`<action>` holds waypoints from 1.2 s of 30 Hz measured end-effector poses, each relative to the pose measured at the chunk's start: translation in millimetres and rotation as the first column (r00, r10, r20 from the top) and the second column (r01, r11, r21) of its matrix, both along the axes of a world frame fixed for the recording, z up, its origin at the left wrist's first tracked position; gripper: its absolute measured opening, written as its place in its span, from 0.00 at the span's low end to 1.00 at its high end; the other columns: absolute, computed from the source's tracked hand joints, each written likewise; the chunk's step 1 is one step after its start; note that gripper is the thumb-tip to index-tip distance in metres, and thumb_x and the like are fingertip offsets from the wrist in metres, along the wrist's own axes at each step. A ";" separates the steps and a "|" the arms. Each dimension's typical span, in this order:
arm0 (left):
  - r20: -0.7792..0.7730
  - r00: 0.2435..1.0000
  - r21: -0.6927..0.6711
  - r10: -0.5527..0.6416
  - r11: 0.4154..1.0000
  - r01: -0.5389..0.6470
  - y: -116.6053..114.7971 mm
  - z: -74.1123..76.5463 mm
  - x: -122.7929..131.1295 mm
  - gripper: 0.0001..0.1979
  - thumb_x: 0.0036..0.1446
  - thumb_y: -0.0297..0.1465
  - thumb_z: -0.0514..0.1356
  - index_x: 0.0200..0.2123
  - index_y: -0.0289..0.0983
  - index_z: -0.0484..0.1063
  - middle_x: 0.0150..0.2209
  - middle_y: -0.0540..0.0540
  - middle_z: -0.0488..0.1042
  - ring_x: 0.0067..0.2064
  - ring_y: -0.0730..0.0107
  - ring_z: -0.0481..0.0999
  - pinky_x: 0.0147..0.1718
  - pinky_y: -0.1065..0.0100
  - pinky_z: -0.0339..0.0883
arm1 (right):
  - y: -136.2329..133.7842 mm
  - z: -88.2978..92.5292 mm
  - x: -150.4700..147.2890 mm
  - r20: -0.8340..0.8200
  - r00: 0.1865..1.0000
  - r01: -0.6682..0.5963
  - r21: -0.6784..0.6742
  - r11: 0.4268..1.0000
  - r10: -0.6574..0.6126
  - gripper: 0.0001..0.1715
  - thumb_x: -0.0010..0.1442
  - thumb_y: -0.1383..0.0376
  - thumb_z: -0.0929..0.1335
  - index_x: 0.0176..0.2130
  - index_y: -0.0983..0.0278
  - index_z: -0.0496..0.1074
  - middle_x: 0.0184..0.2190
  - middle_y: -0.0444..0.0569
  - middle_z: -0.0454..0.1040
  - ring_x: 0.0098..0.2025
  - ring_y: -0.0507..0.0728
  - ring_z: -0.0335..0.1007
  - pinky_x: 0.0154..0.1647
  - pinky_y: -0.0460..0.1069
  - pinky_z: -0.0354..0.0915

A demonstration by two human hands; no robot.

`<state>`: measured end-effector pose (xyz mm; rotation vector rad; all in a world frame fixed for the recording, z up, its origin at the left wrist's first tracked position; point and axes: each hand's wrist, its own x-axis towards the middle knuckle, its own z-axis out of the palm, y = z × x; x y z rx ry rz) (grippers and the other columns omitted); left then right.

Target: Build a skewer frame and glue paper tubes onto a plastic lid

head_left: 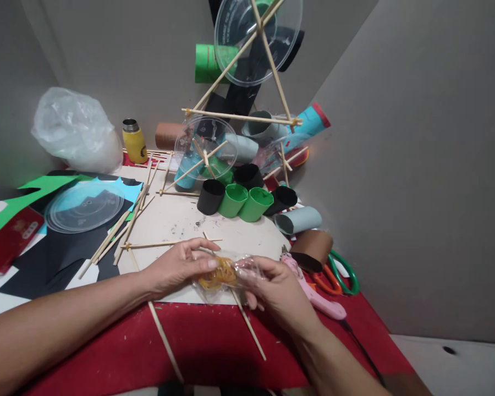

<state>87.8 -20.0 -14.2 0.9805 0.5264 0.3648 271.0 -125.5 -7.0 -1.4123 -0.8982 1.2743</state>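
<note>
Between my hands is a small clear plastic bag of yellow rubber bands (221,275), held just above the front of the white board (169,220). My left hand (173,267) grips the bag's left side, thumb on top. My right hand (282,289) is closed on the bag's right end, where the fingertips are partly hidden by plastic. Below the hands lie thin wooden sticks, one pair bound at a corner with a rubber band (126,246). One stick (249,322) passes under the bag and sticks out toward me over the red tablecloth (214,341).
A stick frame (243,116) with clear lids rises at the back. Green and black paper tubes (256,204) stand before it. On the right are a brown tube (313,248), scissors (346,275) and a pink glue gun (317,300). Left are coloured paper, lids (84,206) and loose sticks.
</note>
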 end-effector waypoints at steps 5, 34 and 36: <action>-0.048 0.997 0.013 -0.052 0.999 0.053 -2.5 0.4 0.8 0.18 0.45 0.35 0.71 0.37 0.32 0.75 0.33 0.45 0.77 0.33 0.72 0.75 0.37 0.70 0.66 | -5.1 1.9 -12.1 0.141 0.990 0.012 0.105 0.994 -0.027 0.18 0.51 0.54 0.74 0.35 0.65 0.75 0.14 0.39 0.65 0.14 0.48 0.60 0.16 0.44 0.59; -0.048 0.998 -0.009 0.038 0.999 -0.039 1.9 -2.3 -1.3 0.15 0.44 0.35 0.71 0.32 0.32 0.73 0.25 0.50 0.74 0.25 0.79 0.69 0.26 0.75 0.59 | -1.5 -3.8 18.1 -0.001 0.866 0.470 0.349 0.811 -0.501 0.14 0.56 0.58 0.72 0.41 0.62 0.75 0.23 0.43 0.74 0.21 0.48 0.65 0.19 0.41 0.61; -0.041 0.998 -0.021 0.039 0.999 -0.040 2.1 -2.3 -2.0 0.15 0.44 0.34 0.71 0.32 0.33 0.73 0.26 0.49 0.75 0.25 0.78 0.70 0.27 0.74 0.60 | 1.9 -4.6 24.3 0.083 0.858 0.450 0.352 0.821 -0.506 0.15 0.57 0.57 0.71 0.42 0.63 0.74 0.23 0.43 0.74 0.21 0.49 0.65 0.19 0.42 0.61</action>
